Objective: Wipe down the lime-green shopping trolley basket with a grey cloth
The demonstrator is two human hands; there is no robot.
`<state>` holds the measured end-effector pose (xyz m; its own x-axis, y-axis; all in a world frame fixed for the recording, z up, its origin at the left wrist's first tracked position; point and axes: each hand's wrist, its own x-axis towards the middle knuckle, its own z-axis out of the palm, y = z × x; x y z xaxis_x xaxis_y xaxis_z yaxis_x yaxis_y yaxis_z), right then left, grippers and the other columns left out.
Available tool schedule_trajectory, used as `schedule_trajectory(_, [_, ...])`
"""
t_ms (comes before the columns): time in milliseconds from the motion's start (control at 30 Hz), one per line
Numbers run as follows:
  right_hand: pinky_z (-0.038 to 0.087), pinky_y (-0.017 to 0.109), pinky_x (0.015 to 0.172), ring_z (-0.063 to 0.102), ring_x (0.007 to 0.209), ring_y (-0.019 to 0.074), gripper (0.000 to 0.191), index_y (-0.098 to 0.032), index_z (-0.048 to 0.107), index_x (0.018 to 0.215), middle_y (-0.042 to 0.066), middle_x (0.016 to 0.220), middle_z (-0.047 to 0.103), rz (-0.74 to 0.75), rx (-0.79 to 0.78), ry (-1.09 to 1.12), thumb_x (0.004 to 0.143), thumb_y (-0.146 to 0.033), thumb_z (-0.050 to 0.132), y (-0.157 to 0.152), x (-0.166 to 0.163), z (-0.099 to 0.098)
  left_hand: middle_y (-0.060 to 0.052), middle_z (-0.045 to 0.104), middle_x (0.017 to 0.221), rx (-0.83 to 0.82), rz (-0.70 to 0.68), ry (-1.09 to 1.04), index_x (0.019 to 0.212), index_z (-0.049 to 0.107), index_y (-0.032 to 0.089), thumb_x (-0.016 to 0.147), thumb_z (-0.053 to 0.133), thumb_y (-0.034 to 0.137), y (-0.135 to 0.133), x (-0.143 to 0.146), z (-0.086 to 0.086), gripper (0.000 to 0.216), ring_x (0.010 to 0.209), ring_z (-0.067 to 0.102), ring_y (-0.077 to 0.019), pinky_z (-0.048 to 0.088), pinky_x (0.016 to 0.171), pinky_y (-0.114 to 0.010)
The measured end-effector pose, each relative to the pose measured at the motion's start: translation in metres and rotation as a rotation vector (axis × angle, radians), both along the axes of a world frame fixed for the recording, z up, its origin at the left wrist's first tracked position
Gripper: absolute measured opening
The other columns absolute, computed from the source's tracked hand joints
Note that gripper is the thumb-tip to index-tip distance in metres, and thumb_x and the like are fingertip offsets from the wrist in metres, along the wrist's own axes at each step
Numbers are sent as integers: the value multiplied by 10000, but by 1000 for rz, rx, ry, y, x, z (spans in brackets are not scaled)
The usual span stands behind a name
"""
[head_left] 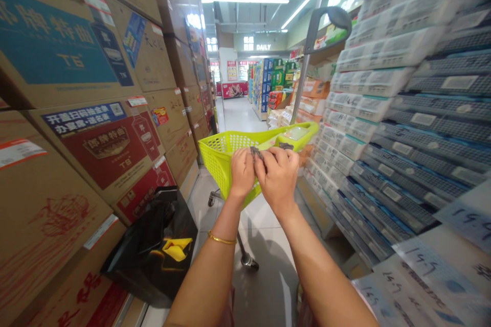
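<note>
Stacked cartons (95,143) left of the left hand (242,169), stacked packs (406,127) right of the right hand (279,176), a yellow-green wheeled cart (221,173) in front of both.
A black bag (140,273) sits below and to the left of the left hand. Both hands are closed side by side at the cart's near end, a gold-coloured bracelet (221,238) just behind the left one; they curl over a dark grey piece (256,154) showing between them, and whether it belongs to the cart I cannot tell.
</note>
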<state>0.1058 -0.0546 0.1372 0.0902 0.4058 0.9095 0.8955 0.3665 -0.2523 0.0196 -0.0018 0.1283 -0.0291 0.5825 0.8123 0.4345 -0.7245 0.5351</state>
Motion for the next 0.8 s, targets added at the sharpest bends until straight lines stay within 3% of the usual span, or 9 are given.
schedule_trajectory(233, [353,335,800,456,846,178,259,-204,621,702,49,837,573,-19,57,148,851,-352,469,22,38,-2,-20,518,647,7,-21,22,575,431,204,910,309,365,-1,0,1,391,704,501,-158,393,709,-288])
schedule_trajectory(367, [358,329,803,471,844,171,284,-195,605,692,45,843,558,-9,61,245,857,-372,457,32,50,-6,-22,541,676,8,-8,13,607,471,203,906,321,352,0,2,1,366,736,520,-162,396,729,-287])
schedule_trajectory(533, [342,359,840,465,895,190,294,-182,625,791,75,907,569,-83,36,241,882,-355,406,25,34,-5,-27,542,686,18,23,16,630,465,202,920,278,355,0,5,0,377,733,512,-163,381,731,-293])
schedule_trajectory(800, [311,399,865,395,975,243,265,-197,643,951,89,1027,592,-115,12,55,833,-379,491,2,-2,-5,-28,500,658,54,36,15,604,371,209,926,231,387,2,4,-2,395,672,461,-166,352,686,-306])
